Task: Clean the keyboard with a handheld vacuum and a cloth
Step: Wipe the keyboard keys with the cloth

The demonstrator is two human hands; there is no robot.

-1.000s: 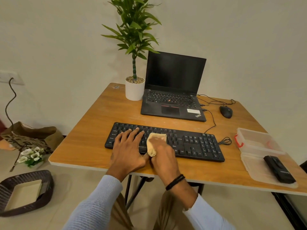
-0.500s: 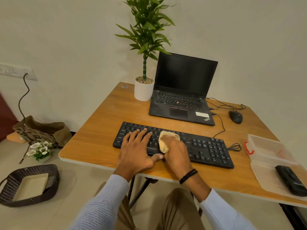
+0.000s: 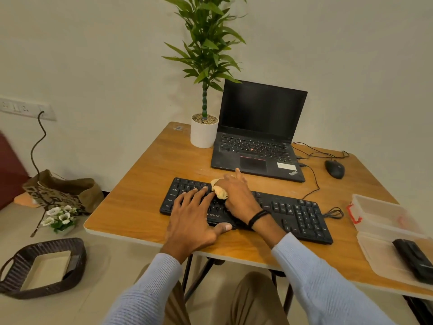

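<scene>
Table (image 3: 140, 184): a wooden top against a pale wall, carrying everything below except the basket.
Plant (image 3: 204, 134): tall and leafy in a white pot at the far edge, just beside the laptop's left side.
Laptop (image 3: 260, 127): open with a dark screen, behind the keyboard.
Keyboard (image 3: 295, 212): black and corded, lying near the front edge with both hands on its left half.
Basket (image 3: 14, 280): dark and woven, on the floor to the left with a pale tray inside.
Box (image 3: 379, 214): clear plastic with a red clasp, open at the right edge, its lid lying flat in front of it.
Left hand (image 3: 189, 221): flat on the left keys with the fingers straight and spread, thumb at the front edge, gripping nothing.
Right hand (image 3: 236, 193): curled round the cloth and pressing it on the upper key rows, with one finger pointing toward the laptop.
Vacuum (image 3: 412, 259): black, lying on the box lid, well apart from both hands.
Mouse (image 3: 334, 168): black, to the right of the laptop.
Cloth (image 3: 219, 192): tan and bunched, poking out at the left of the right hand, just beside the left fingertips.
</scene>
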